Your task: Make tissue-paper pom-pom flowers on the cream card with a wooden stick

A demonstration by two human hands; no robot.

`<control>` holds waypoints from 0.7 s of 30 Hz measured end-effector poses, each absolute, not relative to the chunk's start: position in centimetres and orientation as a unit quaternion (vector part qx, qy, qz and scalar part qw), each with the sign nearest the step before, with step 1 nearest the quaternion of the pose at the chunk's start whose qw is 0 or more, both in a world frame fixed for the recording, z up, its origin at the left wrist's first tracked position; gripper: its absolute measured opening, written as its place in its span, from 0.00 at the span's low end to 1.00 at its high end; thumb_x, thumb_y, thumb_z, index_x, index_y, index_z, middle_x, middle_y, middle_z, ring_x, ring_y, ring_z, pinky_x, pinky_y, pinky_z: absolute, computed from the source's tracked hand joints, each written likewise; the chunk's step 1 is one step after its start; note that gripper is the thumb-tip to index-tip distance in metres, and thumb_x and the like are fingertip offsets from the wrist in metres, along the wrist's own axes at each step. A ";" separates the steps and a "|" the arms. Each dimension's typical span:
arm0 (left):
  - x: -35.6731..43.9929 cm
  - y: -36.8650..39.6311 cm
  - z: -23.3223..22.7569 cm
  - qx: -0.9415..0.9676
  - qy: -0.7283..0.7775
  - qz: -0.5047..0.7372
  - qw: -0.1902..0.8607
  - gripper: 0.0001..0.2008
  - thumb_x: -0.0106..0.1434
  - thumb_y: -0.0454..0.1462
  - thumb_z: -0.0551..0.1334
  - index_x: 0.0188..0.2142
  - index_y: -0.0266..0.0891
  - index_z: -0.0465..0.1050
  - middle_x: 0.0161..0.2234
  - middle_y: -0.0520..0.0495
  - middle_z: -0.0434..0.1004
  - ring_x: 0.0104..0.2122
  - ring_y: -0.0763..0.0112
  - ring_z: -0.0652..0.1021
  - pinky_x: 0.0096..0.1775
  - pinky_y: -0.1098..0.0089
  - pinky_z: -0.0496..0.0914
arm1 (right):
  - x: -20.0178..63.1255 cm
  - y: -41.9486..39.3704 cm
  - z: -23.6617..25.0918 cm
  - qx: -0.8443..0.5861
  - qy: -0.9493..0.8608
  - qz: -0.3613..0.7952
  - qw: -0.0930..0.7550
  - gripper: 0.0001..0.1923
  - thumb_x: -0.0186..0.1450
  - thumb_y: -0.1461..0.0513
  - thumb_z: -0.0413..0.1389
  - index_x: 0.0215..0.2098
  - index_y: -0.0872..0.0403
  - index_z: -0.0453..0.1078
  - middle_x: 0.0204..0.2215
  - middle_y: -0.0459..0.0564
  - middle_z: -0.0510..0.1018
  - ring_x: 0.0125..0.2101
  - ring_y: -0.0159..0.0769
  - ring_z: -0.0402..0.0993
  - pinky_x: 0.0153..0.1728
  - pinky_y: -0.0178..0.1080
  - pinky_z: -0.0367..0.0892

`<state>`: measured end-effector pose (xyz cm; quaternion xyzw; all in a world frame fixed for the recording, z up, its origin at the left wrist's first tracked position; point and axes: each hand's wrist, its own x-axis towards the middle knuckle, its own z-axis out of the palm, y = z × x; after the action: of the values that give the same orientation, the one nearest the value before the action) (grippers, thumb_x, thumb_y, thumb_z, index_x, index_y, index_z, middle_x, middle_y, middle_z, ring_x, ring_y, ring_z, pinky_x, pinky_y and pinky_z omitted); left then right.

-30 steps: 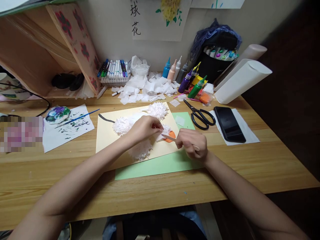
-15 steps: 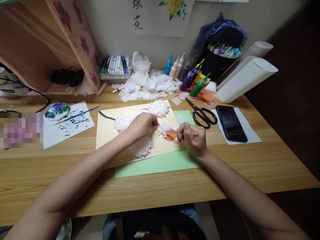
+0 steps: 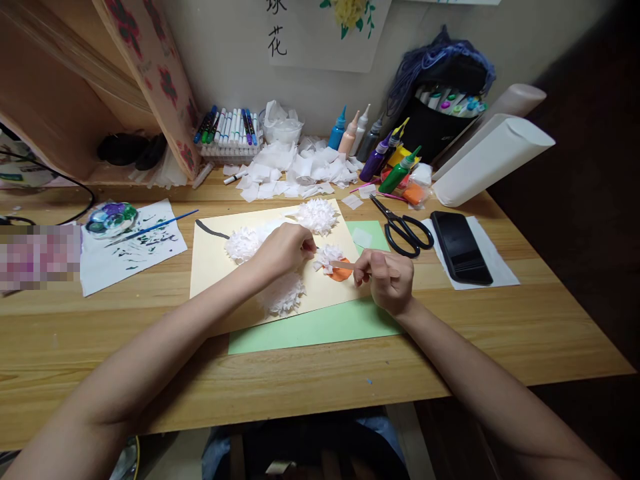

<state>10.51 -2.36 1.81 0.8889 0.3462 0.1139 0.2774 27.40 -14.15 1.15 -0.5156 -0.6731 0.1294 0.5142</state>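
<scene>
Light: soft, even, moderately dim; bench [image 3: 450, 347] well lit.
Shadows: faint under the forearms.
Edges: wide-angle bending, dark right corner.
Blur: pixelated patch at left.

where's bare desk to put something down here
Bare wood runs along the near edge of the desk, in front of the green sheet. More lies right of the phone. The back is crowded: tissue scraps, paint bottles, scissors.

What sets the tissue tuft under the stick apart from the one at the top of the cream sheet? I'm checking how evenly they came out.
The tuft under the stick is smaller and sits on an orange patch; the top tuft is fuller and untouched. The right hand presses the stick into the small one. Both are white tissue.
</scene>
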 end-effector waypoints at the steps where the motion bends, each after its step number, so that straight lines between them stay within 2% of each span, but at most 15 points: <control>1: 10.5 -2.4 1.8 0.889 0.345 0.115 0.278 0.06 0.53 0.29 0.63 0.30 0.35 0.78 0.29 0.46 0.81 0.29 0.69 0.77 0.31 0.71 0.68 | 27.4 -14.1 1.1 -0.519 -0.670 0.130 0.514 0.28 0.70 0.56 0.40 0.14 0.53 0.62 0.12 0.45 0.68 0.15 0.28 0.63 0.19 0.35 0.61; 10: 10.5 -2.5 2.1 0.889 0.346 0.111 0.279 0.08 0.52 0.27 0.61 0.30 0.35 0.78 0.30 0.45 0.81 0.30 0.68 0.77 0.32 0.70 0.67 | 27.0 -13.2 0.9 -0.590 -0.503 0.262 0.575 0.26 0.68 0.50 0.44 0.17 0.53 0.62 0.10 0.44 0.68 0.12 0.27 0.65 0.13 0.31 0.58; 16: 10.5 -2.5 2.0 0.890 0.349 0.108 0.274 0.08 0.52 0.28 0.61 0.31 0.35 0.79 0.30 0.45 0.81 0.29 0.68 0.77 0.31 0.70 0.67 | 27.6 -14.3 1.0 -0.518 -0.593 0.147 0.598 0.28 0.70 0.56 0.41 0.13 0.53 0.61 0.10 0.44 0.66 0.13 0.27 0.61 0.16 0.35 0.56; 21: 10.6 -2.5 1.9 0.890 0.352 0.109 0.267 0.08 0.53 0.28 0.61 0.30 0.35 0.79 0.30 0.45 0.81 0.29 0.68 0.77 0.31 0.70 0.67 | 27.3 -14.7 1.4 -0.435 -0.748 0.080 0.496 0.26 0.70 0.60 0.39 0.16 0.52 0.60 0.11 0.45 0.65 0.15 0.29 0.60 0.19 0.36 0.55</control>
<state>10.57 -2.52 1.94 0.8904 0.3519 0.1087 0.2675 27.32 -14.69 1.42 -0.4346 -0.7478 0.0795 0.4956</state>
